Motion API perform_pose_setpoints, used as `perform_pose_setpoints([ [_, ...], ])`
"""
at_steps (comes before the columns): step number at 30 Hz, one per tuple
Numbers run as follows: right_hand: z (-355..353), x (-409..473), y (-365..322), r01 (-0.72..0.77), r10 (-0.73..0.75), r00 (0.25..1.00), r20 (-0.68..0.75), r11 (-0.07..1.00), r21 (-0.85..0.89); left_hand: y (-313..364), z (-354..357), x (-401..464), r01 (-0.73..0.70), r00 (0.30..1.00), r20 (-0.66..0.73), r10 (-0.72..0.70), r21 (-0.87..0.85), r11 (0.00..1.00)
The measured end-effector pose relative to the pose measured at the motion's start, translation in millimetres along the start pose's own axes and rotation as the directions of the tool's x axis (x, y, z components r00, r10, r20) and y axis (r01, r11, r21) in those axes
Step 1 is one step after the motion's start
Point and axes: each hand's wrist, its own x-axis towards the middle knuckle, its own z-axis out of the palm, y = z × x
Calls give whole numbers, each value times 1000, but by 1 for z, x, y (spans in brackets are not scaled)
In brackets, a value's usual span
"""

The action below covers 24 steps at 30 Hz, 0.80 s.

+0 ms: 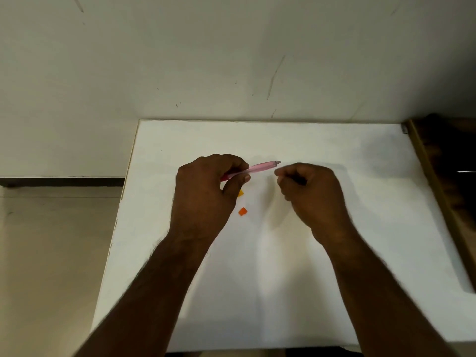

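My left hand (206, 191) grips a translucent pink pen (260, 168) above the white table (283, 279), fingers and thumb curled round its barrel. The pen points right and slightly away, its grey tip near my right hand (309, 194). My right hand has its fingers curled, thumb and forefinger pinched together just right of the pen's tip; whether it holds some small part is too blurred to tell. A small orange piece (242, 211) lies on the table below the left hand. A yellow-orange piece (240, 193) shows partly under my left thumb.
The table's back edge meets a scuffed pale wall (231, 60). A dark wooden frame or furniture edge (438, 181) runs along the table's right side. To the left, the table edge drops to a beige floor (51, 253).
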Motion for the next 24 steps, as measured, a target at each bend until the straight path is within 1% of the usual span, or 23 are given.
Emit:
perform_pose_setpoints([
  [1,-3,1,-3,-42,43,999,-2,976,214,0,0,0,-1,1000,-2,1,-2,1000],
  [2,-6,1,-6,-82,83,996,17,910,406,0,0,0,-5,1000,-5,5,0,1000],
  [3,-9,2,-8,-123,112,992,53,822,557,0,0,0,-11,1000,-8,11,4,1000],
  [4,-11,1,-10,-160,131,987,94,736,658,0,0,0,-16,1000,-12,16,6,1000],
  [6,-14,0,-13,-209,135,978,159,622,754,-1,1,0,-19,1000,-17,19,10,1000],
  [7,-15,0,-13,-222,132,975,178,594,773,-2,1,0,-18,1000,-17,18,10,1000],
  [9,-15,-1,-14,-229,129,973,190,578,783,-2,0,0,-13,1000,-16,13,3,1000],
  [18,-16,-1,-14,-190,98,981,166,648,737,-2,0,0,-29,999,-17,30,25,999],
  [24,-14,-1,-13,-151,76,987,139,716,682,-3,0,0,-13,1000,-22,14,21,1000],
])
